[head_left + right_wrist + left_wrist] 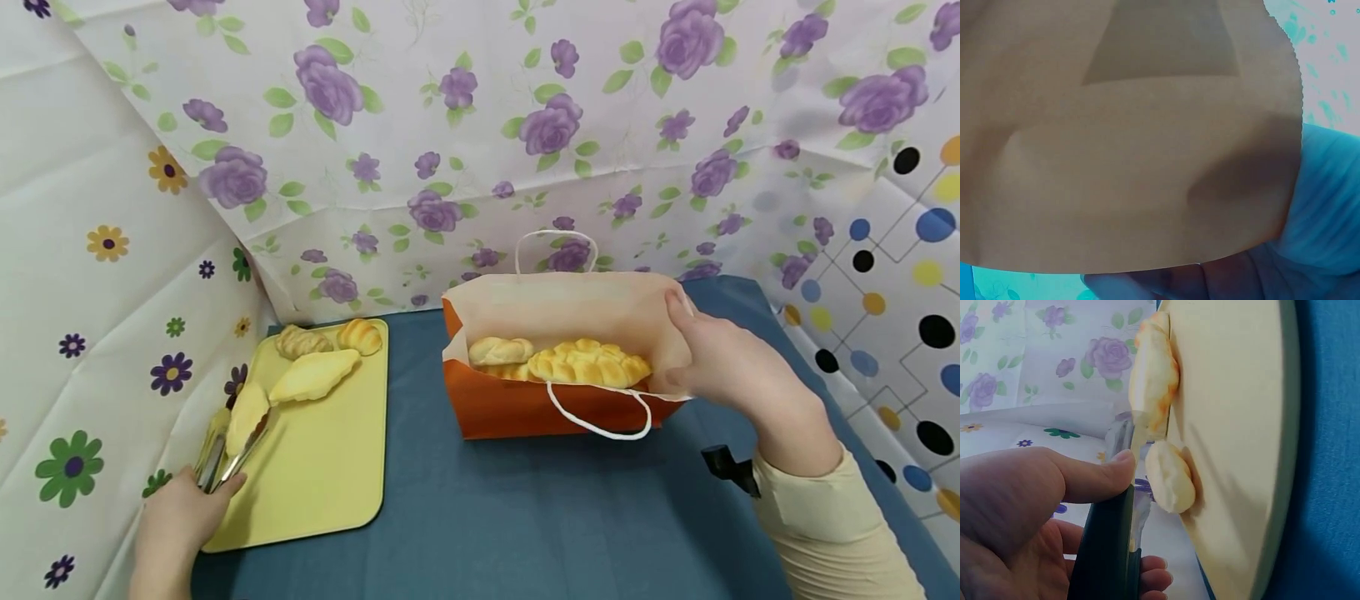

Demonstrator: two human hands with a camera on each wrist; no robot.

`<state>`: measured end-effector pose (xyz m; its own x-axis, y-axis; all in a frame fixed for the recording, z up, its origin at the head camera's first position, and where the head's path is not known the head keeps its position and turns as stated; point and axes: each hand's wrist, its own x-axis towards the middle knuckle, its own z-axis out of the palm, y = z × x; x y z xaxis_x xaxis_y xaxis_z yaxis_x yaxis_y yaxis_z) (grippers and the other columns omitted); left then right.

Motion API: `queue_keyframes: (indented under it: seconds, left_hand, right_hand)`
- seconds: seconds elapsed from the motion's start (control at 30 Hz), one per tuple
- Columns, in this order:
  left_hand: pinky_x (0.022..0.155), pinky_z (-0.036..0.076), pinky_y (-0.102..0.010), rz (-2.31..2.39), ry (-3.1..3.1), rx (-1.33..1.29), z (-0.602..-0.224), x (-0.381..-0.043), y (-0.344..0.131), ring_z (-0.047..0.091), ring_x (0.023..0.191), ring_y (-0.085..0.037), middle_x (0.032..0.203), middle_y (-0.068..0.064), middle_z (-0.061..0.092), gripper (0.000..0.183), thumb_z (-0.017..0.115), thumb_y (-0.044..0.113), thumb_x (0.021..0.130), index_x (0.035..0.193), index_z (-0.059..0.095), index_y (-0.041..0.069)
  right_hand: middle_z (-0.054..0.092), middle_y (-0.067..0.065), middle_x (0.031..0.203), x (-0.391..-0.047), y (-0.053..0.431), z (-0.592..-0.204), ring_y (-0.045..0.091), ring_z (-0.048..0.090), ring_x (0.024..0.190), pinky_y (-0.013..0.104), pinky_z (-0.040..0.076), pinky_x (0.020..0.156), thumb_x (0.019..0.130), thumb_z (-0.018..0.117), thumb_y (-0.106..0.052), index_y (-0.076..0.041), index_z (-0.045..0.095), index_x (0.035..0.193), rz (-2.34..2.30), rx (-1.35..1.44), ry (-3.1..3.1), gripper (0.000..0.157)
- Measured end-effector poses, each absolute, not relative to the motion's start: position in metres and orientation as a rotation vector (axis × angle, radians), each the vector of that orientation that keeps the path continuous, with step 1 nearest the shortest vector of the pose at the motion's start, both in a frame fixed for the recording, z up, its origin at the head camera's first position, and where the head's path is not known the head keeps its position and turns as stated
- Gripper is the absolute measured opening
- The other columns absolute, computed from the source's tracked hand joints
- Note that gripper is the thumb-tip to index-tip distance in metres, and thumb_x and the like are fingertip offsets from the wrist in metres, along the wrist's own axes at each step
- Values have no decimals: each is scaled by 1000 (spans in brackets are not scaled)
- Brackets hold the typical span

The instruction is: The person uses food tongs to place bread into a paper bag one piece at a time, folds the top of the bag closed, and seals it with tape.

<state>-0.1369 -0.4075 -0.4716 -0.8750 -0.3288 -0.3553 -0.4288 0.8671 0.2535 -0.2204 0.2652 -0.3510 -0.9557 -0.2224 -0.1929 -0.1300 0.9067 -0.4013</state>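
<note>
My left hand (pixel 180 512) grips metal tongs (pixel 213 454), their dark handle (pixel 1107 544) against the palm in the left wrist view. The tong arms stand on either side of a pale oval bread roll (pixel 244 417) at the left edge of a yellow tray (pixel 337 483). My right hand (pixel 738 371) holds the right side of an orange paper bag (pixel 495 408), thumb at the rim. Inside the bag lie a large braided loaf (pixel 588 364) and a smaller twisted roll (pixel 501 351). Brown paper (pixel 1129 169) hides most of the right hand in its wrist view.
On the tray also lie a pale pointed bread (pixel 313 377), a twisted bread (pixel 302 342) and a striped roll (pixel 360 337). White cord handles (pixel 592 427) stick out from the bag. A blue cloth (pixel 480 517) covers the table, with patterned sheets behind and beside it.
</note>
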Motion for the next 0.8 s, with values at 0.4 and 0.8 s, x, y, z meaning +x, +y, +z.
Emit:
queue_keyframes:
  seconds: [0.4,0.8]
  left_hand:
    - [73,54,-59,521,2743,-584,-480,-135,-407,66,91,-57,109,-48,60,95,65,65,99,116,53,-27]
    - [80,53,-64,486,2740,-589,-478,-131,-410,60,102,-64,121,-52,54,97,68,63,98,126,47,-28]
  right_hand:
    - [25,30,171,-222,269,-352,54,55,132,67,51,95,95,78,-45,-16,-6,172,-566,-270,2827,118]
    - [35,34,164,-224,270,-352,51,63,121,62,53,89,101,73,-35,-10,-2,171,-535,-303,2846,106]
